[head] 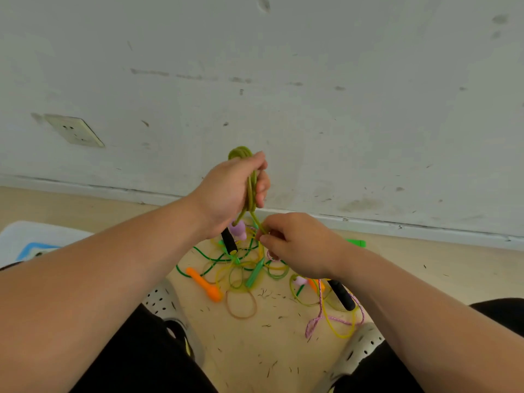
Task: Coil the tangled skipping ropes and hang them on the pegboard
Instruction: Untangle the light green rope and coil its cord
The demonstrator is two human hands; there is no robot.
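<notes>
My left hand (232,191) grips a coiled olive-green rope (251,188) held up in front of the wall, loops sticking out above the fist. One black handle (229,241) hangs below that hand. My right hand (295,245) pinches the free strand of the same rope just below the coil. On the floor under both hands lies a tangle of ropes (249,268): green, yellow and pink cords, an orange handle (204,285), a teal handle (255,272), a purple handle (238,229) and a second black handle (341,293). The pegboard is not in view.
A white wall with a socket (74,133) rises close ahead. A white and blue bin (28,245) sits at the left. A brown rubber band (241,304) lies on the floor between my grey perforated shoes (360,350). A bright green handle (355,242) lies near the skirting.
</notes>
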